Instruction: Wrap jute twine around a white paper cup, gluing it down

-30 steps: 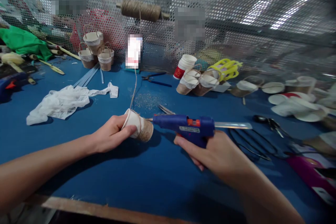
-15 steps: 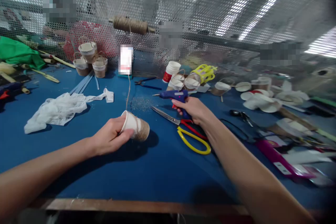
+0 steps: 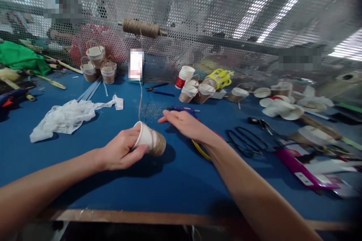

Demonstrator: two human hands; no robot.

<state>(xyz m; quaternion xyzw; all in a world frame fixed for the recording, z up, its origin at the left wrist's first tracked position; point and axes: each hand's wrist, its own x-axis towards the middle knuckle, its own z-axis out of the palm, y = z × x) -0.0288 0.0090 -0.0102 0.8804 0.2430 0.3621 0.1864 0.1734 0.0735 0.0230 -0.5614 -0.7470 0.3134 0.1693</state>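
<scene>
My left hand (image 3: 123, 148) is closed on a white paper cup (image 3: 147, 137), tilted on its side with the mouth toward me and to the left. Jute twine (image 3: 160, 144) wraps the cup's base end, and a loose strand (image 3: 140, 99) runs up from it toward the spool (image 3: 140, 28). To the right, my right hand (image 3: 185, 122) hovers with fingers stretched out, holding nothing. Just behind it a blue glue gun (image 3: 183, 109) lies on the table, partly hidden. Below the hand and wrist, scissors show only part of a yellow handle (image 3: 201, 150).
White mesh cloth (image 3: 66, 118) lies at left. Twine-wrapped cups (image 3: 96, 57) stand stacked behind it; more cups (image 3: 189, 91) stand at back centre. Pliers (image 3: 160, 91) lie near the perforated screen. A black cable (image 3: 246, 139) and a purple package (image 3: 296, 165) are at right.
My right hand has let go of the glue gun, which now lies on the table, and has moved left over the scissors. My left hand and the cup have shifted slightly right.
</scene>
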